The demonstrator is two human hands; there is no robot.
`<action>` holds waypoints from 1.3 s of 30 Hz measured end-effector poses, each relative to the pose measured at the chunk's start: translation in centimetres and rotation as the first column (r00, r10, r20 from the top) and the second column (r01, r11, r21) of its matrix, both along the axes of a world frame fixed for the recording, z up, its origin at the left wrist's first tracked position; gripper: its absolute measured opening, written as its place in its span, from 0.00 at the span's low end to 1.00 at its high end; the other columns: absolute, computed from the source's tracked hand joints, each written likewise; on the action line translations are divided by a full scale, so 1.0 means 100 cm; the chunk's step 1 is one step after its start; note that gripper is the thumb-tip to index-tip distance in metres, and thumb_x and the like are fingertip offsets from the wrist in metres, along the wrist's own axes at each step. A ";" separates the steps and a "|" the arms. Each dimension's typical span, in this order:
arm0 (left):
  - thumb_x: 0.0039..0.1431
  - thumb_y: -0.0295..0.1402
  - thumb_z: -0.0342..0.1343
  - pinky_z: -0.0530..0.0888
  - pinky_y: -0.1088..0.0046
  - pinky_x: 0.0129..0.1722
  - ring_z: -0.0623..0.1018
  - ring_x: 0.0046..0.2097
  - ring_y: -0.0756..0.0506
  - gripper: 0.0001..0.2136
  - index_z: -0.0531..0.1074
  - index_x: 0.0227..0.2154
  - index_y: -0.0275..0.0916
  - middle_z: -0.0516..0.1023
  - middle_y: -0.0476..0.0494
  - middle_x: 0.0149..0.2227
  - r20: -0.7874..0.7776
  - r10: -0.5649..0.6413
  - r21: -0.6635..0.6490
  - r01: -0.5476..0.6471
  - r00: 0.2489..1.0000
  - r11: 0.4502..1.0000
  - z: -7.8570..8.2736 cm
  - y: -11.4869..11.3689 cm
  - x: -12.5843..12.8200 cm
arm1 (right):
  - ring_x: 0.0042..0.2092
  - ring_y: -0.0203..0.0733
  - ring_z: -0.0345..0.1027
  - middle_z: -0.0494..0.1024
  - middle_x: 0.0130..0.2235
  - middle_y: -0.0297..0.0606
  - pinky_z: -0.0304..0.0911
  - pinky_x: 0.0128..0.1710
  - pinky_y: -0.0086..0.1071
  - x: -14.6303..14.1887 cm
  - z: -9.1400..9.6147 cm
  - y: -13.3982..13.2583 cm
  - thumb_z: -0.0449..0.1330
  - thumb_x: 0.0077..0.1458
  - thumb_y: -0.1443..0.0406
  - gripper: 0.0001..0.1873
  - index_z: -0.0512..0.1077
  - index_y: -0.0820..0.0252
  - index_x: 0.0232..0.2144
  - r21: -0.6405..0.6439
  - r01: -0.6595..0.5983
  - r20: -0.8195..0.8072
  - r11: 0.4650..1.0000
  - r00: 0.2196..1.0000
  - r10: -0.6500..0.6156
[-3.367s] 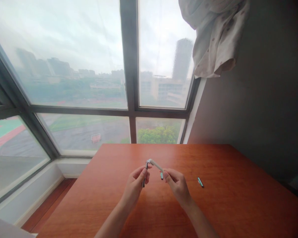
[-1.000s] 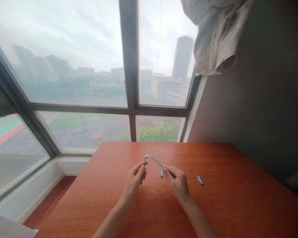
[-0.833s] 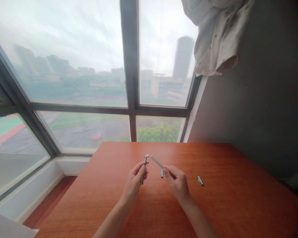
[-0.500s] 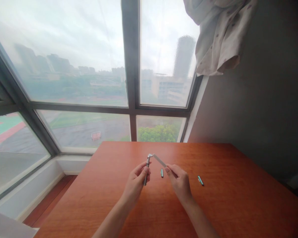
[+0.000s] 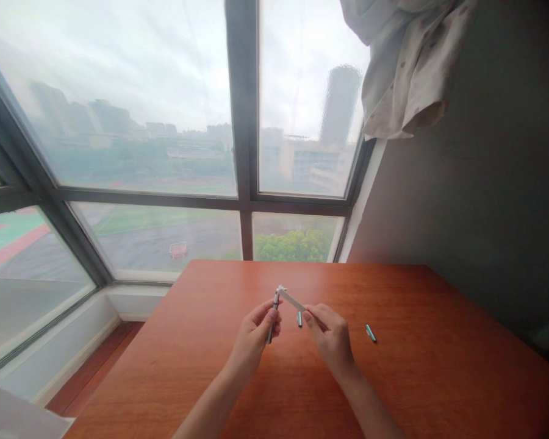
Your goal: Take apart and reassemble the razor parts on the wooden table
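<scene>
My left hand (image 5: 254, 332) is closed round a dark and silver razor handle (image 5: 276, 301), held tilted with its metal head end up. Pinched between the thumb and fingers of my right hand (image 5: 332, 335) is a flat, thin, pale grey strip (image 5: 293, 299). The strip's far end meets or overlaps the head of the razor; whether they touch I cannot tell. Just left of my right fingers, a small green and black razor cartridge (image 5: 299, 319) lies on the table. Another razor cartridge (image 5: 371, 333) lies further right.
The reddish-brown wooden table (image 5: 187, 341) reaches up to large windows with a grey frame (image 5: 244, 122). A spotted cloth (image 5: 402, 91) hangs at the upper right before a dark wall (image 5: 476, 183). A pale surface (image 5: 18, 414) shows at the lower left.
The razor handle has shifted slightly right and its head end now sits against or over the strip's tip. The cartridges have stayed put.
</scene>
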State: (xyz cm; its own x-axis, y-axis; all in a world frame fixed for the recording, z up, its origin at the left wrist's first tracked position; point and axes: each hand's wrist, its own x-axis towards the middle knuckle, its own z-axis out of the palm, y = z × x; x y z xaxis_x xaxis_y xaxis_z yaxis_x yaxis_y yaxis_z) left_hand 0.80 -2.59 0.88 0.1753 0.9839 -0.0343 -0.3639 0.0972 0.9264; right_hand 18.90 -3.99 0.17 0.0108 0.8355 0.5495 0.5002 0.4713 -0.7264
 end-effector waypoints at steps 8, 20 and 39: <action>0.51 0.42 0.63 0.63 0.76 0.27 0.66 0.26 0.52 0.21 0.76 0.46 0.38 0.70 0.47 0.28 -0.009 0.009 0.017 -0.009 1.000 1.000 0.000 0.001 -0.001 | 0.29 0.38 0.67 0.75 0.28 0.37 0.60 0.31 0.27 0.003 0.001 0.000 0.54 0.61 0.61 0.13 0.77 0.58 0.37 0.047 0.071 0.070 0.996 0.995 -0.074; 0.52 0.43 0.62 0.62 0.76 0.27 0.66 0.27 0.51 0.21 0.75 0.46 0.36 0.70 0.46 0.28 -0.071 0.038 0.057 -0.034 0.997 0.998 -0.001 0.003 -0.005 | 0.30 0.39 0.68 0.75 0.28 0.39 0.62 0.32 0.28 0.003 0.001 0.000 0.52 0.62 0.58 0.16 0.78 0.59 0.36 0.040 0.091 0.072 0.995 0.993 -0.094; 0.49 0.44 0.63 0.60 0.76 0.25 0.66 0.26 0.51 0.22 0.76 0.45 0.36 0.70 0.46 0.28 -0.083 0.059 0.055 -0.054 0.995 0.997 -0.004 0.006 -0.006 | 0.29 0.39 0.68 0.76 0.28 0.39 0.62 0.31 0.28 0.003 -0.001 0.003 0.53 0.61 0.58 0.16 0.78 0.59 0.36 0.030 0.081 0.054 0.996 0.995 -0.083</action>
State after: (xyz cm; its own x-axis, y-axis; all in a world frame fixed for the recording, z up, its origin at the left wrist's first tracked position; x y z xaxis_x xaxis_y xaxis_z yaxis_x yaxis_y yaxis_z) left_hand 0.22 -1.99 0.46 0.1182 0.9930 0.0055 -0.2877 0.0289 0.9573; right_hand 19.20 -3.69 0.05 0.0477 0.8175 0.5740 0.5768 0.4466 -0.6840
